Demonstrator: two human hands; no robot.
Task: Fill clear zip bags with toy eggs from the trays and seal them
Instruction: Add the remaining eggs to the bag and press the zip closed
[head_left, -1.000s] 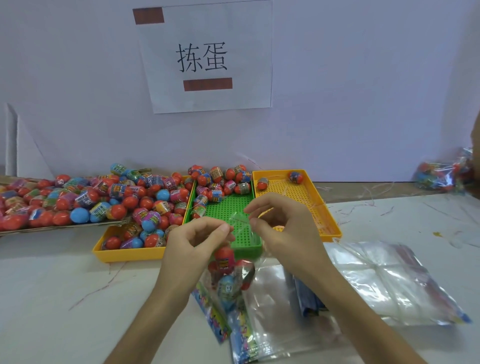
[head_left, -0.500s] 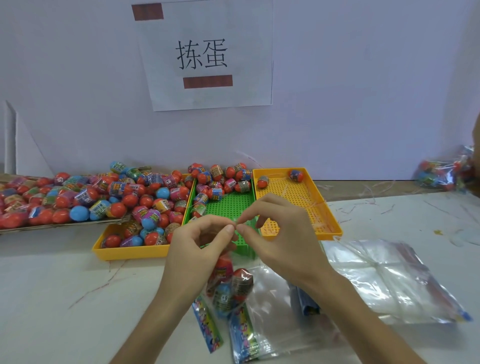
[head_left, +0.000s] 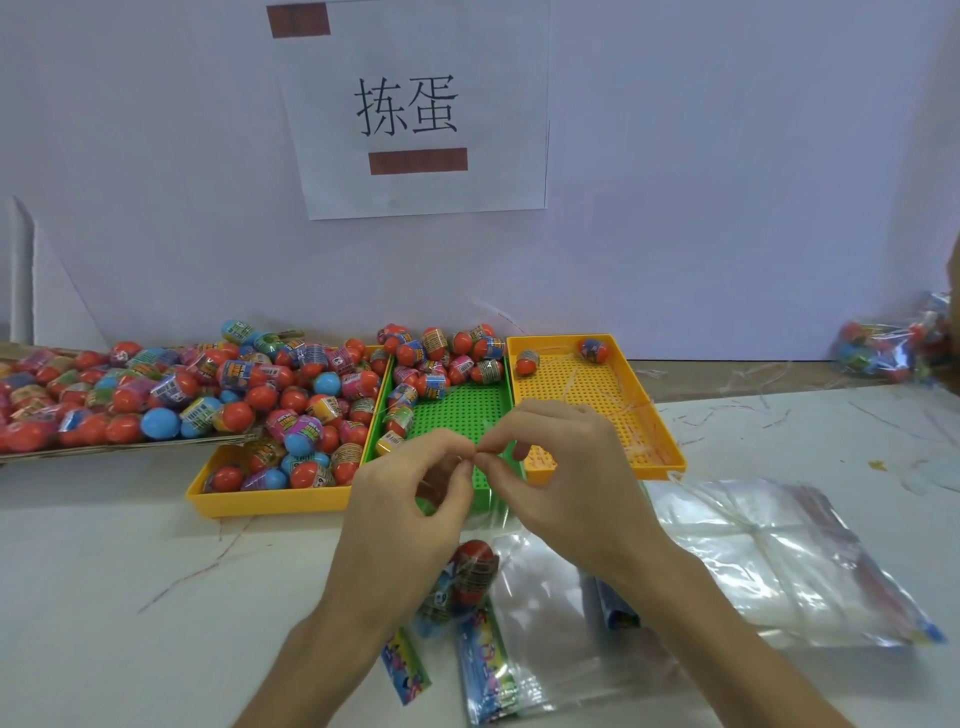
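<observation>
My left hand (head_left: 410, 514) and my right hand (head_left: 566, 488) meet fingertip to fingertip above the near end of the green tray (head_left: 467, 415), both pinching the top edge of a clear zip bag (head_left: 470, 577). The bag hangs below my hands with a few toy eggs in it, a red one uppermost. Loose toy eggs fill the left yellow tray (head_left: 270, 501) and the far end of the green tray. The right yellow tray (head_left: 649, 441) holds two eggs at its far end.
A stack of flat clear bags (head_left: 769, 561) lies on the white table at the right. A heap of eggs sits on a cardboard sheet (head_left: 104, 447) at far left. Filled bags (head_left: 893, 348) lie at the far right by the wall. A paper sign hangs on the wall.
My two hands have drawn together along the bag's top edge until their fingertips touch. The bag with its eggs has shifted slightly lower and nearer.
</observation>
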